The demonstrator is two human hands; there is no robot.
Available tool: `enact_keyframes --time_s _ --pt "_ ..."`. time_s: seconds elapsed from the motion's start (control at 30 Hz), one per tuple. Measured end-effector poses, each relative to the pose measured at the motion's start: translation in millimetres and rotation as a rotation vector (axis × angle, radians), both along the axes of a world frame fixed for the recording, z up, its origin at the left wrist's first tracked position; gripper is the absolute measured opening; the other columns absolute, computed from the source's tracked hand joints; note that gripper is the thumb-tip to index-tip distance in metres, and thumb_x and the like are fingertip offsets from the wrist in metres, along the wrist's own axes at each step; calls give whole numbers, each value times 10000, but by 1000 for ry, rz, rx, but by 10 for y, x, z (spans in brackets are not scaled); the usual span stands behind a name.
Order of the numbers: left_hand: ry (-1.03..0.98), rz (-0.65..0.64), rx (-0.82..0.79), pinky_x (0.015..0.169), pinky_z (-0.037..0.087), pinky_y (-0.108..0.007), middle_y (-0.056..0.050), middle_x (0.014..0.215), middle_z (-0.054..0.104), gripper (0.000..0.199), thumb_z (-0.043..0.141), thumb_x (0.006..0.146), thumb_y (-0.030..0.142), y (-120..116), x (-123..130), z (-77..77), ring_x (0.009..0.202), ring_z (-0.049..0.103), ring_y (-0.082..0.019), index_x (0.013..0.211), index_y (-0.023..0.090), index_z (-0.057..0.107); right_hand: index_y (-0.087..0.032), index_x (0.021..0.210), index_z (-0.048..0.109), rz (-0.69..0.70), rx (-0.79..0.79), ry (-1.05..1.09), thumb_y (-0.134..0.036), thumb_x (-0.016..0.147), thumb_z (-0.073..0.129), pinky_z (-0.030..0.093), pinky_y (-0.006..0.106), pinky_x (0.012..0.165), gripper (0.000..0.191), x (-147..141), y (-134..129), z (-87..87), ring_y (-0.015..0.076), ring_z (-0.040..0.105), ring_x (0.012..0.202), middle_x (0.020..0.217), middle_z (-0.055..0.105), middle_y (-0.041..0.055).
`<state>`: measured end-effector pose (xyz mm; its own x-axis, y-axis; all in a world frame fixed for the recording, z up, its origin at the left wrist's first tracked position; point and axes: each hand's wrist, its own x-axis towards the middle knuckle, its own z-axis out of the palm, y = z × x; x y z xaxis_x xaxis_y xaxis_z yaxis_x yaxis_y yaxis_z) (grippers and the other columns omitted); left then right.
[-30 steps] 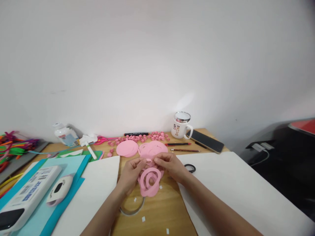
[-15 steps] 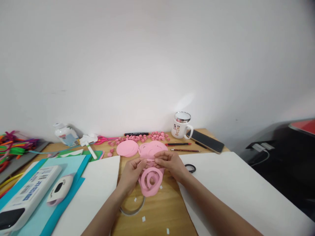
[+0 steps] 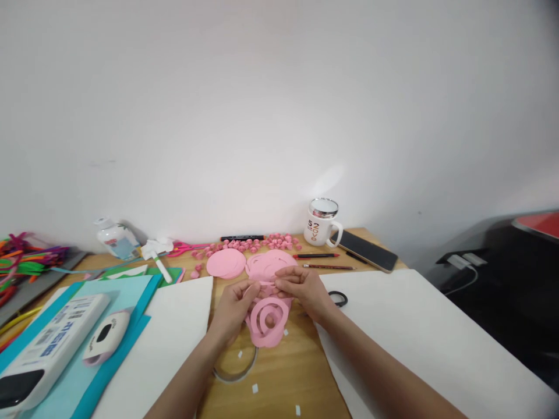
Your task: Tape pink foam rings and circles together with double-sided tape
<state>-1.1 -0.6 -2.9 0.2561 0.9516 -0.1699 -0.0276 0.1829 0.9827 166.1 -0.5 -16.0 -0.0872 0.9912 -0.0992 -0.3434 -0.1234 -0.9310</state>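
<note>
A pink paper strip (image 3: 267,286) is pinched at its left end by the fingers of the left hand (image 3: 232,307) and at its right end by the fingers of the right hand (image 3: 308,292). On each hand, the gap between thumb and forefinger is closed on the paper. The strip is held above the middle of the desk (image 3: 290,378), with the hands near each other. Spiral-cut pink paper (image 3: 274,339) is located on the near side of the strip; whether the two are joined cannot be determined. A stack of pink discs (image 3: 225,265) is positioned beyond the left hand, beside a pile of cut pink discs (image 3: 279,260). Small pink rolls (image 3: 282,240) are scattered behind both. A ring of tape (image 3: 234,379) is placed on the near side of the left hand, partly covered by the forearm. A black loop handle (image 3: 343,299) is seen beside the right wrist, on the edge of a white sheet (image 3: 410,326).
</note>
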Motion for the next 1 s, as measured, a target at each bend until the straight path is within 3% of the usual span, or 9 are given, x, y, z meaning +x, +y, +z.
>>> enact_keyframes --time_s 0.6,0.87,1.0 --pt "-1 -66 5 442 439 -197 -47 615 675 295 614 708 398 -51 25 62 467 574 -117 756 109 647 -132 753 615 -77 2 -23 -276 480 792 505 260 530 356 -16 -13 9 132 606 501 603 669 17" --pt "-66 -26 -39 364 444 -198 -38 644 680 296 624 699 395 -41 8 55 425 589 -128 805 119 635 -133 888 622 33 19 61 -246 508 792 512 338 747 431 5 -17 19 204 656 774 890 694 101" --pt "-71 9 -28 328 422 -186 -28 636 676 286 623 702 384 -35 7 63 371 552 -104 811 120 630 -137 931 621 50 13 60 -241 467 811 496 387 787 512 9 -9 14 241 651 821 904 692 113"
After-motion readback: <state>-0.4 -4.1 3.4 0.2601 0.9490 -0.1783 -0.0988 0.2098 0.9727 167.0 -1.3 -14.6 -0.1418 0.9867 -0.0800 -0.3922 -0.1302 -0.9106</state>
